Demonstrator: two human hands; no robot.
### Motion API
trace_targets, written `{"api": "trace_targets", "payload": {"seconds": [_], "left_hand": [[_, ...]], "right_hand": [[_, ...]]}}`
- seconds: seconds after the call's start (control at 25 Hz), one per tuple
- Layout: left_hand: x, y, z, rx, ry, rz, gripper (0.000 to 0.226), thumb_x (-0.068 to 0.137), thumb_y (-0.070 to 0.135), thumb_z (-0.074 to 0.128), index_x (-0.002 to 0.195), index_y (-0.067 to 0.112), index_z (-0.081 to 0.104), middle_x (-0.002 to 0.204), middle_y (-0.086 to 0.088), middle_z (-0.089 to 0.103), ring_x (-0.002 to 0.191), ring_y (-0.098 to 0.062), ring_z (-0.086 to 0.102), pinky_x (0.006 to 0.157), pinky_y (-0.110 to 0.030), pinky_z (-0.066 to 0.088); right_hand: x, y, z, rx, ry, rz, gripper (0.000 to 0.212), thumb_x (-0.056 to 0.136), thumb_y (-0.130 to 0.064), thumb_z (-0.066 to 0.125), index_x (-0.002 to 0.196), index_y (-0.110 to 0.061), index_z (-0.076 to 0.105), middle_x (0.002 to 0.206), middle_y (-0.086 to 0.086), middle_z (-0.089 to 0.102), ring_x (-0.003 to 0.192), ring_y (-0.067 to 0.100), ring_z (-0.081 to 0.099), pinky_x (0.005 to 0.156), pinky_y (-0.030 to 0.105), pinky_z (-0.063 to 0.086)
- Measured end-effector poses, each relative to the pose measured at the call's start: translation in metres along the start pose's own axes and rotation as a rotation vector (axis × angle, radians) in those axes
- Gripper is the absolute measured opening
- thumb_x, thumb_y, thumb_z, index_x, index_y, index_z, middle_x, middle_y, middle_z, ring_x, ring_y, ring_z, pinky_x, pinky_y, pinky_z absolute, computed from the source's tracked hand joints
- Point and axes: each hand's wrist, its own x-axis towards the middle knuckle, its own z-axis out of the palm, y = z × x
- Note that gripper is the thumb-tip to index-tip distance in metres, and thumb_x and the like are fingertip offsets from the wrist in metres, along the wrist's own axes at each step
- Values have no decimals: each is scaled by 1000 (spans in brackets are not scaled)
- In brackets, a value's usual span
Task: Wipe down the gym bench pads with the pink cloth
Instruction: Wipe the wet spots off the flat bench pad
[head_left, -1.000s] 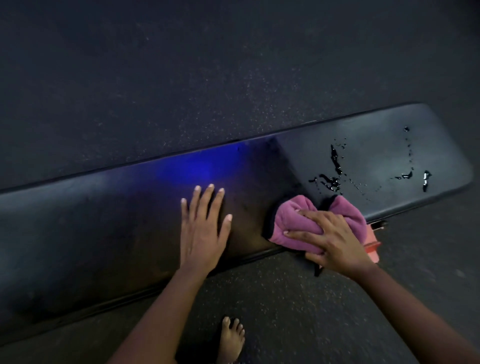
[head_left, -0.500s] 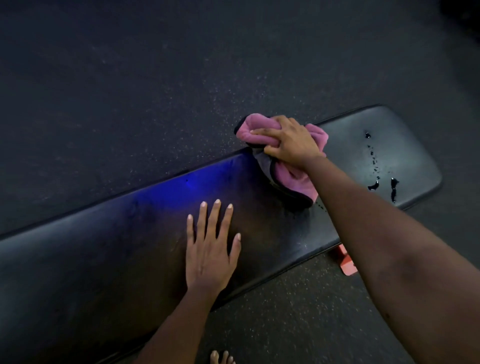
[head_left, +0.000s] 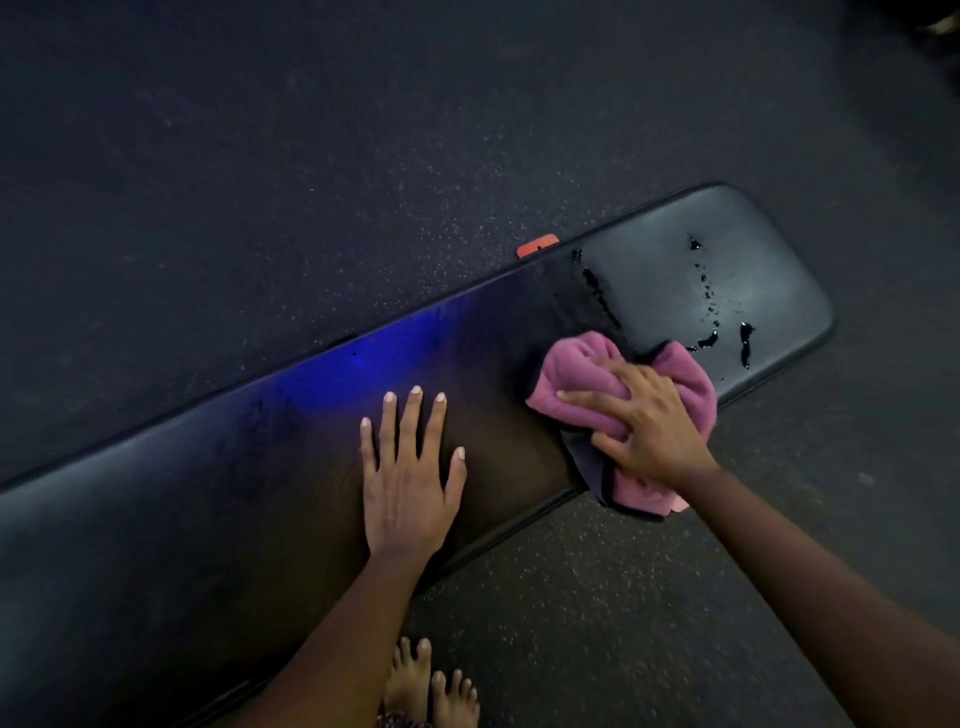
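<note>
A long black bench pad (head_left: 208, 493) runs from lower left to upper right. My right hand (head_left: 649, 421) grips the bunched pink cloth (head_left: 582, 374) and presses it onto the pad at its near edge, with part of the cloth hanging over that edge. My left hand (head_left: 408, 473) lies flat on the pad with fingers spread, to the left of the cloth. Dark wet drops and streaks (head_left: 727, 322) sit on the pad's right end, beyond the cloth. A blue glow falls on the pad's far edge.
Dark speckled rubber floor (head_left: 311, 182) surrounds the bench. A small red part (head_left: 537, 245) of the bench frame pokes out past the pad's far edge. My bare feet (head_left: 431, 686) stand on the floor by the pad's near edge.
My right hand swept the cloth from the pad's near edge to its far edge and back. The wet patch by the cloth has shrunk to a thin streak. My left hand stayed flat.
</note>
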Motion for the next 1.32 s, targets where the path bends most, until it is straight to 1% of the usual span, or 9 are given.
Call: {"api": "trace_targets", "payload": {"seconds": [0.2,0.36,0.48,0.56,0.68,0.8,0.92,1.08,1.32], "left_hand": [[-1,4,-5,-48,-11,-15,63,89,49,13,145,20,15,155,-9,22,143,-23,3,115,-47,3],[15,44,-9,-143,9,-10,62,90,46,14,145,19,25,154,-7,27,142,-20,4,114,-46,0],[43,82,-6,-166,26,-21,62,91,46,11,146,20,25,154,-6,26,142,-17,2,114,-44,-3],[61,110,-1,-177,24,-56,63,91,47,11,146,21,24,155,-4,24,142,-15,-1,114,-42,-6],[79,149,10,-149,18,-53,61,91,47,11,147,22,21,156,-3,22,143,-16,-1,116,-41,-7],[89,178,19,-56,20,3,57,95,47,16,146,22,23,153,-6,30,143,-23,15,117,-41,-1],[92,189,29,21,40,10,56,97,48,13,147,24,21,153,-7,28,143,-25,15,115,-43,2],[91,189,32,60,53,5,59,93,45,24,147,23,19,154,-9,26,142,-26,12,115,-45,4],[92,198,27,-6,39,-13,57,93,42,23,146,19,22,152,-11,30,142,-25,13,114,-46,7]], "right_hand": [[-59,10,-4,-49,-37,-14,51,73,-47,47,124,-49,43,130,4,50,109,22,42,84,46,46],[0,38,-10,-86,-48,-54,46,76,-50,44,122,-48,46,128,7,52,100,28,49,73,45,49],[69,71,-17,-122,-72,-182,45,74,-45,51,120,-42,56,127,13,53,92,35,55,70,42,47],[118,97,-20,-135,-118,-224,47,75,-38,62,122,-40,56,132,16,48,99,38,51,74,47,46],[178,134,-30,-97,-132,-178,46,81,-35,59,126,-41,53,139,13,41,110,37,45,88,51,43],[205,166,-40,-48,-143,-106,44,85,-35,55,128,-44,50,135,10,41,113,33,43,94,49,40],[183,178,-42,12,-89,-168,43,80,-38,48,122,-42,57,133,12,47,109,34,48,89,48,43],[97,190,-39,36,-34,-308,44,69,-39,48,110,-39,64,122,10,57,96,34,57,78,39,41],[13,236,-49,16,-180,-524,43,72,-43,55,115,-48,54,136,-1,46,117,26,48,88,44,44]]}}
